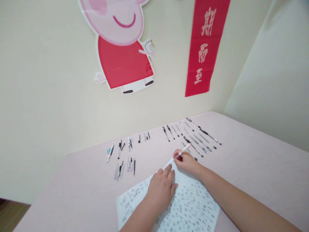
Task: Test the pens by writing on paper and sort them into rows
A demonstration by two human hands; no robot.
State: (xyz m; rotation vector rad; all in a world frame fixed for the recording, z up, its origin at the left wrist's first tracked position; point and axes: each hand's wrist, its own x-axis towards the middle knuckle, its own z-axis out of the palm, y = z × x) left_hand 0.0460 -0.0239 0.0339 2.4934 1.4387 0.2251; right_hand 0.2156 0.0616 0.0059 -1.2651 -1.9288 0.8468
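Observation:
A white sheet of paper (193, 206) covered in handwriting lies on the pink table (253, 167). My left hand (161, 188) rests flat on the sheet with fingers stretched out, holding it down. My right hand (187, 161) is at the sheet's far corner, fingers pinched round a pink and white pen (183, 150) whose tip meets the paper.
Several dark and clear pens (193, 135) lie in rows beyond my right hand. More pens, caps and pen parts (125, 154) lie spread to the left. The table meets a cream wall (48, 96) bearing a cartoon pig cut-out (123, 48) and a red banner (205, 45).

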